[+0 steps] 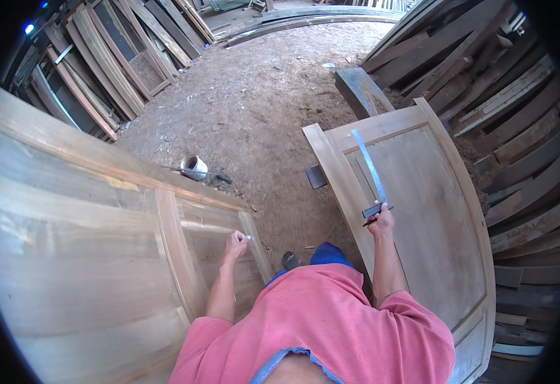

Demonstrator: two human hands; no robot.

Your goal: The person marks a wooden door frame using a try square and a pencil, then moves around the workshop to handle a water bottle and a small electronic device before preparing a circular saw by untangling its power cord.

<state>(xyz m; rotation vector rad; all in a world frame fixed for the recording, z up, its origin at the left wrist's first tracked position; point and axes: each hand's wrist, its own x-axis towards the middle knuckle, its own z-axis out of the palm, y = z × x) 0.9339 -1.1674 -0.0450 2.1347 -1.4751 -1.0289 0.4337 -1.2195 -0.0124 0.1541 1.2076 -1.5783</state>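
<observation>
My right hand (383, 223) grips a try square (371, 168) by its dark stock end, and the pale metal blade points away over the right wooden panel door (437, 179). A thin dark stick like a pencil (369, 223) pokes out from the same fingers. My left hand (235, 245) is closed in a pinch above the near end of the left wooden panel door (174, 237). A tiny whitish bit shows at its fingertips, too small to name. Both doors lie flat, one on each side of me.
A whitish bucket (194, 168) stands on the dirt floor (248, 102) between the doors, beside a thin rod. A dark block (316, 177) adjoins the right door, and a thick beam (362, 93) lies beyond. Stacked planks (523, 153) line the right; boards (100, 57) lean at far left.
</observation>
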